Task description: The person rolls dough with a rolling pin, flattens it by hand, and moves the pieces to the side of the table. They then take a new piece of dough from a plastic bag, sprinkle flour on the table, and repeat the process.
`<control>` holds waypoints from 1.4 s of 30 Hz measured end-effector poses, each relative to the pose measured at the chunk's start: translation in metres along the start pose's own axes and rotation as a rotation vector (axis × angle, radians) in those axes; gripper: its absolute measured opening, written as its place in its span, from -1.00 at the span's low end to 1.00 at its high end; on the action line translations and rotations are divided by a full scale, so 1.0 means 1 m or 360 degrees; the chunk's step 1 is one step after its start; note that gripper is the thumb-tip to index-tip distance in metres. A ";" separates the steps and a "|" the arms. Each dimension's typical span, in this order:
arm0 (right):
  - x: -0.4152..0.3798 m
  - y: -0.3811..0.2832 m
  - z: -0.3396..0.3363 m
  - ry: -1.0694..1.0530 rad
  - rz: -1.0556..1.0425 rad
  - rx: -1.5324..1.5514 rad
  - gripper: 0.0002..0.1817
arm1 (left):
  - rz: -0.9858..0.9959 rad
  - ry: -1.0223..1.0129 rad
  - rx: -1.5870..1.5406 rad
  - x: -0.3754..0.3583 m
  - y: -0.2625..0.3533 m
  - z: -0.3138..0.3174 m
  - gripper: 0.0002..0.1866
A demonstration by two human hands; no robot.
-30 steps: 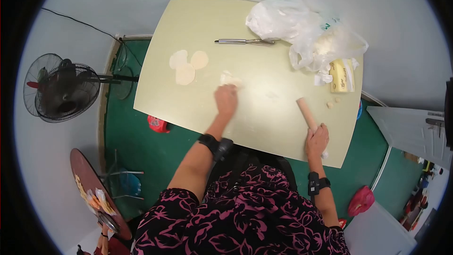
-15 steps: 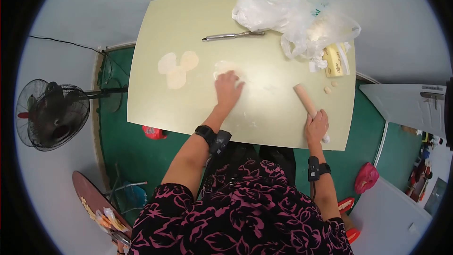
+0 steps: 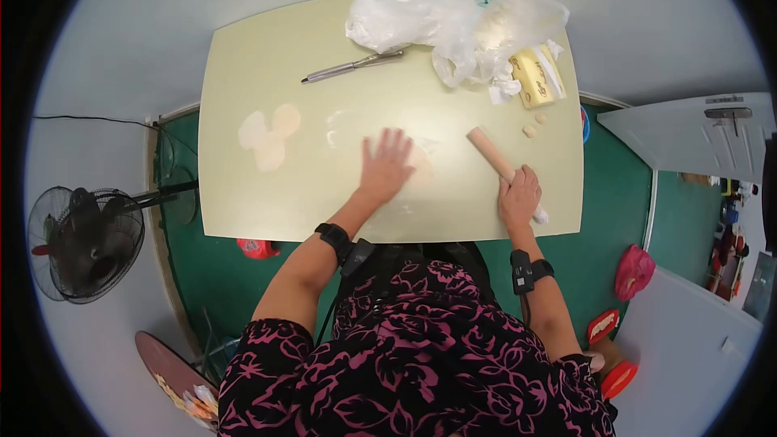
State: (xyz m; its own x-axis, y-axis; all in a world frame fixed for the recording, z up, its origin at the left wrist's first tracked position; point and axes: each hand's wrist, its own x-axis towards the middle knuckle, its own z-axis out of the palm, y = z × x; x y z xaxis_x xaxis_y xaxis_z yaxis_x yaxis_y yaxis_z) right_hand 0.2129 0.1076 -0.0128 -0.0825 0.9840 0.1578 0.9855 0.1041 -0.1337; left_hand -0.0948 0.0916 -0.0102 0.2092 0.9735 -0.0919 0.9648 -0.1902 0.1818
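My left hand lies over the middle of the table with its fingers spread, slightly blurred. A thin, pale dough round shows at its right side, partly covered by the hand. My right hand is wrapped around the lower part of a wooden rolling pin, which slants up and left across the tabletop. Three flat dough wrappers overlap at the left. Beyond the rolling pin sit two small dough pieces, the larger dough piece closer to me.
A metal tool with a long handle rests toward the back of the table. White plastic bags and a yellow tissue pack occupy the back right. White flour smudges mark the surface. A black fan stands left.
My left hand has moved rightward across the table and its fingers have spread; the dough round now shows beside it. My right hand still grips the rolling pin. The whole view has shifted.
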 end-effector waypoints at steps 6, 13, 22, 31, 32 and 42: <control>0.005 0.000 0.000 -0.0077 0.0044 0.0036 -0.56 | -0.0403 0.0052 0.0056 -0.001 0.009 0.015 -0.25; 0.005 0.003 -0.001 -0.0061 0.0008 -0.0002 -0.57 | -0.0054 0.0065 -0.0177 -0.007 0.046 0.015 -0.09; 0.006 -0.001 -0.006 -0.0039 0.0015 0.0058 -0.61 | -0.0259 0.0127 -0.0117 -0.006 0.030 0.011 -0.04; 0.007 -0.004 -0.005 -0.0026 0.0021 0.0043 -0.59 | -0.0425 0.0017 -0.0251 0.001 0.058 0.022 0.01; 0.007 -0.002 -0.005 -0.0036 0.0037 0.0032 -0.58 | -0.0585 0.0066 -0.0301 0.008 0.068 0.026 0.02; 0.004 0.003 -0.001 -0.0014 -0.0002 0.0037 -0.57 | 0.0034 -0.0026 -0.0183 -0.002 0.057 0.025 0.02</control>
State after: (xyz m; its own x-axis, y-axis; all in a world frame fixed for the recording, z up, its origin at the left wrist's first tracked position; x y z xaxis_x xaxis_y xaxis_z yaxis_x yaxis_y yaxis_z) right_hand 0.2153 0.1115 -0.0120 -0.0853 0.9851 0.1492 0.9817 0.1087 -0.1565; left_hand -0.0366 0.0757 -0.0240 0.2333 0.9670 -0.1027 0.9355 -0.1944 0.2950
